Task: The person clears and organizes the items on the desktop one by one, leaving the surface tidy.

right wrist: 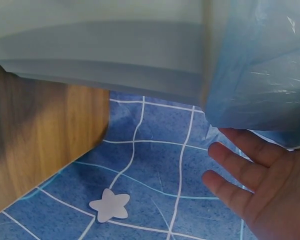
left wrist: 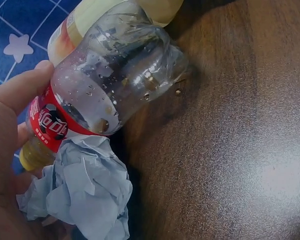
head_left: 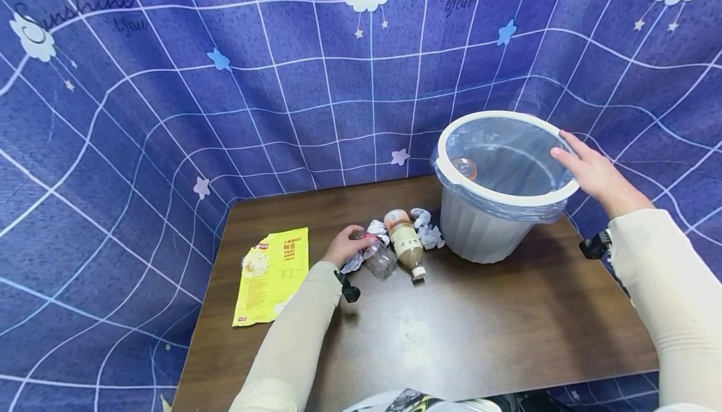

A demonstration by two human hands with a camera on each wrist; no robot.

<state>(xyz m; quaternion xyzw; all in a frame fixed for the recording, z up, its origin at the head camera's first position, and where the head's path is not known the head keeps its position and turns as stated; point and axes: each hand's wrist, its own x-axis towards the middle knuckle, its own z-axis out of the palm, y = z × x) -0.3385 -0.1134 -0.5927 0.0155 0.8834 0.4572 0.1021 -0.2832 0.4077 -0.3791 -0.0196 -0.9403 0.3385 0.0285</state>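
My left hand (head_left: pixel 343 246) grips a clear plastic bottle (left wrist: pixel 125 70) with a red label and a yellow cap, lying on its side. Crumpled white paper (left wrist: pixel 87 185) sits against the bottle and the same hand's fingers; whether they hold it too I cannot tell. Beside it lies a bottle with a pale label (head_left: pixel 407 244) and a white cap. At the right, my right hand (head_left: pixel 595 174) rests over the rim of a white trash bin (head_left: pixel 479 227), thumb on the inner side. In the right wrist view, its other fingers (right wrist: pixel 235 162) spread outside, near the blue bag.
A flat yellow package (head_left: pixel 273 277) lies on the table's left part. More crumpled paper (head_left: pixel 430 236) sits between the bottles and the bin. Inside the bin's liner is an orange-tinted round item (head_left: pixel 465 168). A blue patterned curtain (head_left: pixel 316 111) hangs behind the wooden table (head_left: pixel 451 324).
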